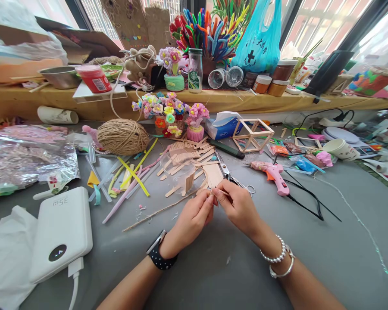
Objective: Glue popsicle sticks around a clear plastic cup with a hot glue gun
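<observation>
My left hand [195, 215] and my right hand [237, 209] meet at the middle of the table, thumbs and fingertips pinched close together. A length of jute twine [158, 212] runs along the table from the lower left up to my left fingers. A thin tan strand shows between the fingertips of both hands and looks like the same twine; its end is mostly hidden. Just beyond the hands lie wooden craft sticks [210, 173], scissors [224, 167] and a clear plastic piece [173, 165]. To the right rests a pink glue gun [273, 174].
A twine ball [123, 137] and yellow strips [134, 175] lie left, with a white power bank [63, 232] nearer me. A wooden stick frame [252, 134], pipe-cleaner flowers [195, 120] and a tissue pack [224, 125] stand behind. The glue gun's black cable [305, 209] trails right.
</observation>
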`<state>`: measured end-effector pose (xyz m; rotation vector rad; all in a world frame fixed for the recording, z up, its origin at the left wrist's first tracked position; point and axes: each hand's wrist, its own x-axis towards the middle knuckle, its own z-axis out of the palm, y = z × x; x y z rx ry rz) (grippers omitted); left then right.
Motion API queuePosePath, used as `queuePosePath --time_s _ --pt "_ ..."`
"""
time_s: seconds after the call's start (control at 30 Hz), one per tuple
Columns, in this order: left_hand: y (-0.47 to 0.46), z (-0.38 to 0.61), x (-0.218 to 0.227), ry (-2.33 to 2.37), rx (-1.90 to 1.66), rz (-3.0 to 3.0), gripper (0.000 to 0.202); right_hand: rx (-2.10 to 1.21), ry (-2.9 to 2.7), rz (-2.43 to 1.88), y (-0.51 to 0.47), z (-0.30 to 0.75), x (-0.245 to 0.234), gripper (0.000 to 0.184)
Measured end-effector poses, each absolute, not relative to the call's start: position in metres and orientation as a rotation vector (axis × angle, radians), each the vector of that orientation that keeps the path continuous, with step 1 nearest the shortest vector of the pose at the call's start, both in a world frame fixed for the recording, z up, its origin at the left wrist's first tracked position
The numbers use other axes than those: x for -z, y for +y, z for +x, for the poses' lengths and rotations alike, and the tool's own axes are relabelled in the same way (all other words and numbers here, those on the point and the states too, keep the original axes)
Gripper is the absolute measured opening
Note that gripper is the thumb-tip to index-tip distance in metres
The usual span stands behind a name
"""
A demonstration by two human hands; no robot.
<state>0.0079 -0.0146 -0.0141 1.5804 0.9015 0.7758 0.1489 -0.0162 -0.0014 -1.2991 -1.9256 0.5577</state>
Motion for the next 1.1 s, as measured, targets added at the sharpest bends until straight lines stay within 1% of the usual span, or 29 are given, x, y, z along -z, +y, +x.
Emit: queuePosePath --time_s 0.1,0.27,0.5,0.63,0.7,0.87,1.0,1.1 --pt "-0.015 0.008 0.015 0.914 -0.756 1.591 0.025 -0.392 -1.958 -1.316 -0.016 0.149 0.006 0.022" --pt "-0.015 0.009 0.013 0.944 -0.742 1.572 0.026 -0.179 -2.012 -1.212 -0.013 0.151 0.014 0.022" --pt "-0.018 0.012 0.011 0.973 -0.746 1.523 0.028 0.127 -2.114 -1.122 -0.009 0.151 0.017 0.033" --pt "-0.019 0.013 0.012 1.014 -0.769 1.537 0.029 0.321 -2.128 -1.090 -0.008 0.149 0.018 0.034" --pt "-0.019 0.013 0.012 1.035 -0.790 1.562 0.029 0.317 -2.114 -1.074 -0.010 0.148 0.018 0.029" --pt "-0.018 0.008 0.008 1.094 -0.884 1.637 0.023 0.103 -2.047 -1.080 -0.016 0.147 0.010 0.016" --pt "-0.017 0.005 0.008 1.099 -0.920 1.661 0.024 0.024 -2.052 -1.094 -0.019 0.146 0.007 0.023" --pt "-0.018 0.006 0.009 1.148 -0.877 1.759 0.021 0.021 -2.055 -1.103 -0.019 0.147 0.008 0.024"
